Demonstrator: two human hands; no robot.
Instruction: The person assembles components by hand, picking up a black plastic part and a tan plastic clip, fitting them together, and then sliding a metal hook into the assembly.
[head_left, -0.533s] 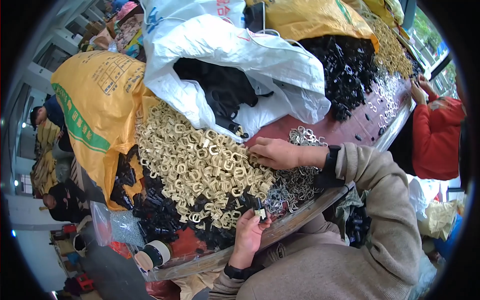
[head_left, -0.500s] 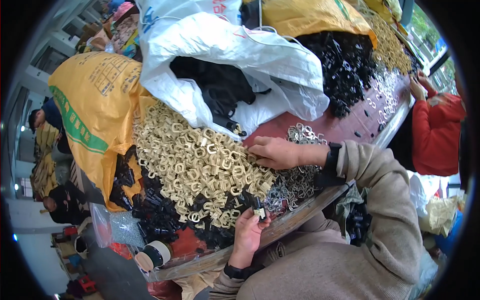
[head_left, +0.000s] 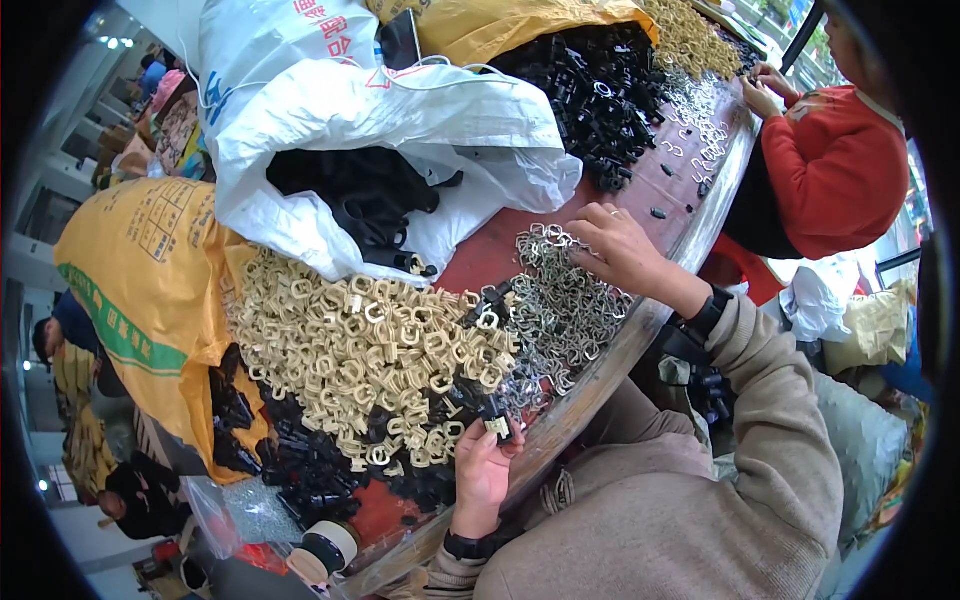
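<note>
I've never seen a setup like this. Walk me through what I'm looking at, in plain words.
There is no machine here: a person works with two bare hands. The view comes from a wide fisheye camera on that person's head, looking down, so straight edges bend.

On the red tabletop lie heaps of cream loop-shaped pieces, silver metal pieces and black parts, with an open white sack behind them.

The left hand holds a black part with a cream piece on it. The right hand is at the silver heap; whether it grips anything is unclear. Someone in red sits further right.
</note>
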